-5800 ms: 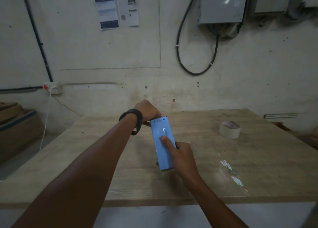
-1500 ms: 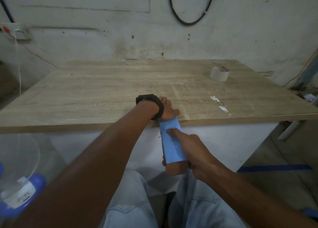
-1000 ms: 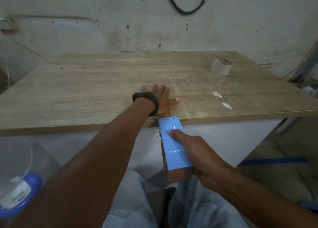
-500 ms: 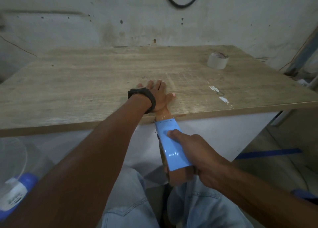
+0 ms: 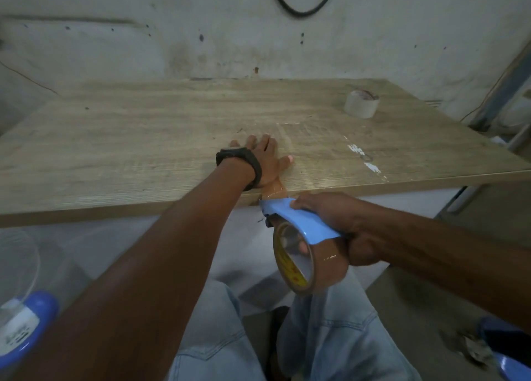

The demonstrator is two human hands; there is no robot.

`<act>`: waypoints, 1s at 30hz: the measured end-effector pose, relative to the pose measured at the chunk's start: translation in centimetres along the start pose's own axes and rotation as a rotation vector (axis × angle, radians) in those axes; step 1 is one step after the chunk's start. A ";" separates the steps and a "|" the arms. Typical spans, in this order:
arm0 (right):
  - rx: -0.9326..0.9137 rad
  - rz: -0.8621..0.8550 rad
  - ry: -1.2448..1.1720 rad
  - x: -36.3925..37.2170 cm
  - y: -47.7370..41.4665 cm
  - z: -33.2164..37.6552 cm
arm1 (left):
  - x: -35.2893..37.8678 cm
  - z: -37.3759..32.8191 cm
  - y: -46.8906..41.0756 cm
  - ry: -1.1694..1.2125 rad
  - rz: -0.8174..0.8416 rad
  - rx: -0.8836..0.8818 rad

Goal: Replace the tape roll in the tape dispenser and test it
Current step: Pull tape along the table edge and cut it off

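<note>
My right hand [image 5: 342, 225] grips a light blue tape dispenser [image 5: 301, 222], tilted just off the table's front edge, with a brown tape roll [image 5: 298, 258] mounted in it. A short strip of brown tape [image 5: 276, 190] runs from the dispenser's nose onto the wooden table [image 5: 143, 139]. My left hand [image 5: 265, 158], a black watch on its wrist, lies flat on the tabletop with fingers spread, pressing the strip's far end. A pale, nearly used-up tape roll [image 5: 361, 104] stands at the table's far right.
A stained wall with a black cable loop [image 5: 301, 5] rises behind the table. White paint marks [image 5: 363, 158] dot the tabletop on the right. A fan with a blue base [image 5: 24, 323] sits on the floor at lower left. My jeans-clad legs are below the table.
My right hand has rolled the dispenser onto its side, so the brown roll now shows. My left hand went from gripping the dispenser's nose to lying flat on the table.
</note>
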State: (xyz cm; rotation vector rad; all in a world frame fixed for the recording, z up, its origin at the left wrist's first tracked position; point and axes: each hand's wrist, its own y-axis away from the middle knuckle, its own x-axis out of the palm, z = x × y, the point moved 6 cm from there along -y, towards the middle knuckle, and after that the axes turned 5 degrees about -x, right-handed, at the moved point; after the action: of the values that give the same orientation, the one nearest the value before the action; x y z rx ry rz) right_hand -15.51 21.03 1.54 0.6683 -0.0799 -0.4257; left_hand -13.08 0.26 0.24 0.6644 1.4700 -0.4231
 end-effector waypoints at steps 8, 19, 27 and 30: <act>0.054 0.125 0.062 2.8 -0.8 -3.5 | 0.3 0.2 -0.6 -0.012 -0.026 0.011; -0.009 0.184 0.076 1.1 0.7 -0.8 | 0.0 0.1 -0.5 0.000 -0.036 0.019; -0.460 -0.099 0.211 -4.8 3.1 8.6 | -0.6 1.6 -0.4 0.107 -0.288 0.059; -0.665 -0.354 0.591 -5.4 1.1 11.2 | -0.9 1.6 -0.2 0.175 -0.317 0.014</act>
State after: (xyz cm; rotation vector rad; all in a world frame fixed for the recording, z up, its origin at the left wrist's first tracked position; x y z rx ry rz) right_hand -22.30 17.46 11.41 0.1236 0.7233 -0.5402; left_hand -12.09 -1.05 1.02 0.4882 1.7489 -0.6323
